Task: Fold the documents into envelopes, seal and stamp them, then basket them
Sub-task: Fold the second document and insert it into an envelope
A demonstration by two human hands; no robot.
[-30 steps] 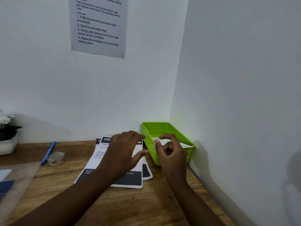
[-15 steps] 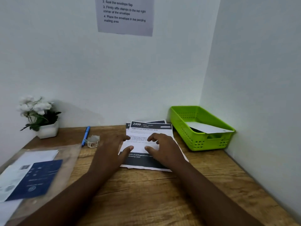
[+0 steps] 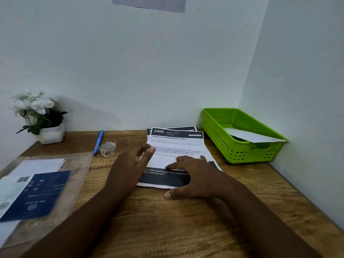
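A stack of printed documents [image 3: 176, 146] with dark header bands lies on the wooden desk [image 3: 186, 220], centre back. My right hand [image 3: 195, 177] rests flat on the lower part of the top sheet, fingers spread. My left hand [image 3: 130, 164] hovers at the sheet's left edge with relaxed fingers, holding nothing. At the right stands a green basket [image 3: 219, 123] with one white envelope [image 3: 249, 135] lying in it. A clear plastic bag of envelopes [image 3: 41, 183] with a blue card sits at the left. A small roll of stamps [image 3: 108, 148] stands behind it.
A blue pen [image 3: 98, 141] lies beside the stamp roll. A white pot with white flowers [image 3: 40, 116] sits in the back left corner. White walls close the desk at the back and right. A notice sheet [image 3: 149, 3] hangs on the back wall.
My view swung down and left. Both hands moved from the basket area onto the documents; the right hand now lies flat on the top sheet, the left at its edge.
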